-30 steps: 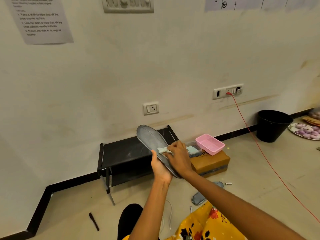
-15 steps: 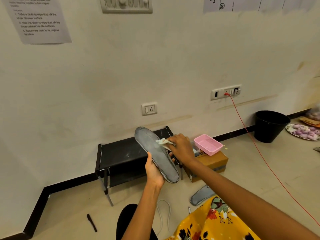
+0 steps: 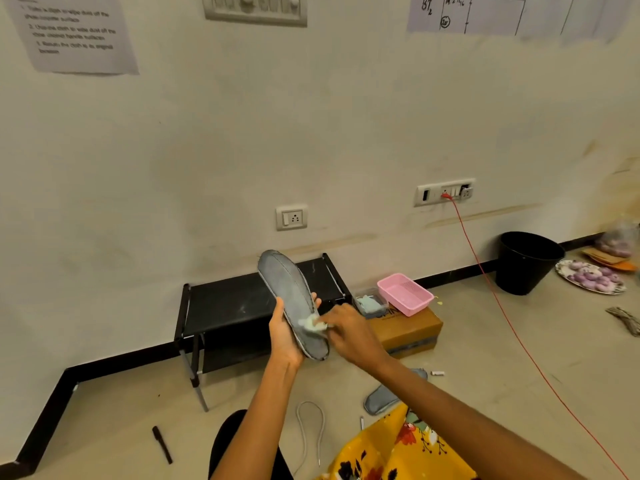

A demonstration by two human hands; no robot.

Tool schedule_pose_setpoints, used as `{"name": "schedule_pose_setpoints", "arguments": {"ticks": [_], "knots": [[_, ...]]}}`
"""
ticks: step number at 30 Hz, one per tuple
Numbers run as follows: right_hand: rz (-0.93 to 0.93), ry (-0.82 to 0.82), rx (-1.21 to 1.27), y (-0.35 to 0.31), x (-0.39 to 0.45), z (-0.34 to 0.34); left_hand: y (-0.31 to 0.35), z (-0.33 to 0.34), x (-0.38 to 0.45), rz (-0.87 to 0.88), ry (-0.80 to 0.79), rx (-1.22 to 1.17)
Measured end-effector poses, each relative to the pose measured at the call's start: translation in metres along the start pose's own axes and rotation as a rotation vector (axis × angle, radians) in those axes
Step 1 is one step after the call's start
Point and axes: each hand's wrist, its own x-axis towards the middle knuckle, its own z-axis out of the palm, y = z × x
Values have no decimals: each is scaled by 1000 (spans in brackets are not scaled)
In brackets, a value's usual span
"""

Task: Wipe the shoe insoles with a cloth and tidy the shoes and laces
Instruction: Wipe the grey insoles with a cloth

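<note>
Cloth, a small pale wad (image 3: 313,323), slid down from the mid-length of the long grey fabric insole (image 3: 290,299) to near its heel, pinched in the right hand (image 3: 346,332) fingers; left hand (image 3: 287,336) gripped the raised insole from beneath. Wiping judged midway. Second grey insole (image 3: 384,398) and white lace (image 3: 310,431) left on the floor, black low rack (image 3: 249,303) behind, nothing blocking.

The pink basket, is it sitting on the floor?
No, the pink basket sits on top of the brown cardboard box, beside the black rack.
</note>
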Motion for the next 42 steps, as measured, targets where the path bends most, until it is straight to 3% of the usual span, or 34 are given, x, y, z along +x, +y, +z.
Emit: {"name": "schedule_pose_setpoints", "arguments": {"ticks": [1, 3, 5, 8, 10, 12, 14, 21, 25, 30, 37, 40, 42], "knots": [[133, 100, 93, -1, 4, 0, 1, 4, 1, -2, -21, -21], [319, 103, 271, -6, 12, 3, 3, 12, 2, 8, -19, -45], [357, 72, 378, -8, 18, 12, 4, 17, 3, -3, -34, -85], [442, 181, 390, -13, 25, 14, 0, 22, -5, -32, -54, -65], [397, 186, 211, -11, 26, 16, -7, 22, -11, -25, -26, -58], [226, 89, -70, -11, 23, 19, -11, 18, -13, -36, 19, -89], [117, -19, -195, -14, 18, 17, -9, 14, -10, -53, 34, -121], [-26, -313, 112, -20, -3, -8, 2, 1, 2, 10, 19, -225], [164, 15, 179, -15, 25, -15, -2, 2, 1, -30, -24, -162], [222, -180, 12, -16, 35, 1, -4, 18, -8, -38, -61, -174], [165, -304, 254, -26, 19, -5, 10, 11, 9, 25, -12, -234], [282, -51, 337, -21, 27, -11, 15, 11, 10, 4, -42, -184], [334, 24, 131, -20, 32, -10, 12, 13, 10, -1, -63, -147]]}}
